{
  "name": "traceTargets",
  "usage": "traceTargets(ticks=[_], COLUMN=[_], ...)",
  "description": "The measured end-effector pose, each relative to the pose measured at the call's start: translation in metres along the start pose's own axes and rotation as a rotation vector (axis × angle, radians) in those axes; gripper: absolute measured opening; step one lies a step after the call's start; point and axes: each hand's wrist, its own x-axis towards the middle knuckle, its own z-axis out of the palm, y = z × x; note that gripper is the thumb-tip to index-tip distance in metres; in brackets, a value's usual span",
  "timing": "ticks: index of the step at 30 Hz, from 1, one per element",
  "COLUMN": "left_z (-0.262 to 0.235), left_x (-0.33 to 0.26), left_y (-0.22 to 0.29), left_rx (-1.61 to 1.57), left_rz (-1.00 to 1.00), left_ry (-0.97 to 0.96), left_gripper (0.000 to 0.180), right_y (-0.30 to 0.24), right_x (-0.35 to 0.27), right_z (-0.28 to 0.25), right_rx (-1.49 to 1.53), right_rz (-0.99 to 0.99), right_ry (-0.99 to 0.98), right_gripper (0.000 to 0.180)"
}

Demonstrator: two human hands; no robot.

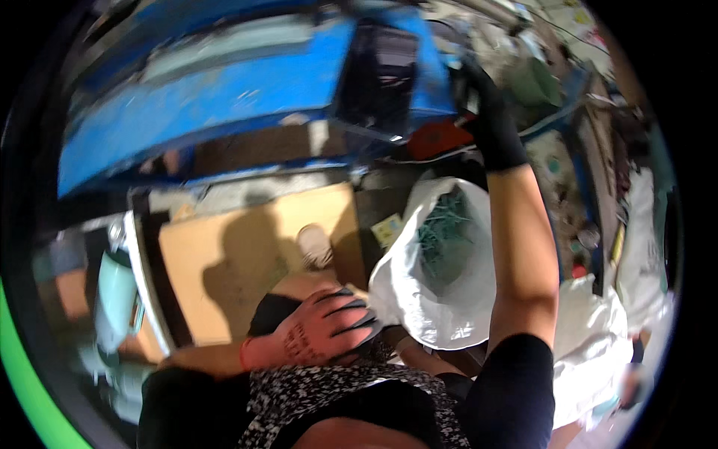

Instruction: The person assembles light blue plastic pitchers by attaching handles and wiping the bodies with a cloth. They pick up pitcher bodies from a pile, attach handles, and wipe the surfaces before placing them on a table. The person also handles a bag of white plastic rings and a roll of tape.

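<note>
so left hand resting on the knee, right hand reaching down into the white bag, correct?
Not quite. The head view shows the left hand resting on the knee, but the right hand is raised to the blue machine, well above the white bag, not in it.

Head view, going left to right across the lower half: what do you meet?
Pale green container → cardboard sheet → left hand in an orange-and-black glove, resting on the knee → white bag of green scraps → right forearm, raised, its hand in a black glove.
</note>
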Motion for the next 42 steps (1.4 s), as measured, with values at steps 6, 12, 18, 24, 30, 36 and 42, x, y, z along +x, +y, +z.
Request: traceTargets(ticks=[6,12,18,24,30,36,42], left_z=[0.002,-0.008,-0.016,-0.019,-0.025,-0.042,-0.182], left_x=[-0.015,-0.023,-0.033,-0.039,-0.041,-0.064,-0.166], left_y=[0.02,0.04,0.046,0.05,0.055,0.035,-0.096], left_rx=[-0.035,0.017,0.027,0.1,0.102,-0.3,-0.542], left_rz=[-0.003,-0.061,-0.054,-0.109,-0.114,-0.235,-0.454], left_ry=[0.033,0.074,0.085,0.081,0.135,0.405,1.37], left_gripper=[0.051,0.044,0.039,0.039,0.044,0.047,0.036], right_y=[0.043,0.228,0.396,0.376,0.313,0.21,0.095], right_x=[-0.155,-0.254,-0.334,-0.33,-0.313,-0.312,-0.345], right_z=[0.118,0.153,0.1,0.11,0.143,0.143,0.147], right_rx=[0.6,-0.138,-0.301,-0.447,-0.682,-0.843,-0.612], right_rz=[0.356,0.33,0.369,0.418,0.368,0.25,0.342], right_ry=[0.242,0.166,0.174,0.227,-0.085,-0.448,-0.294], right_gripper=[0.034,0.054,0.069,0.057,0.045,0.034,0.032])
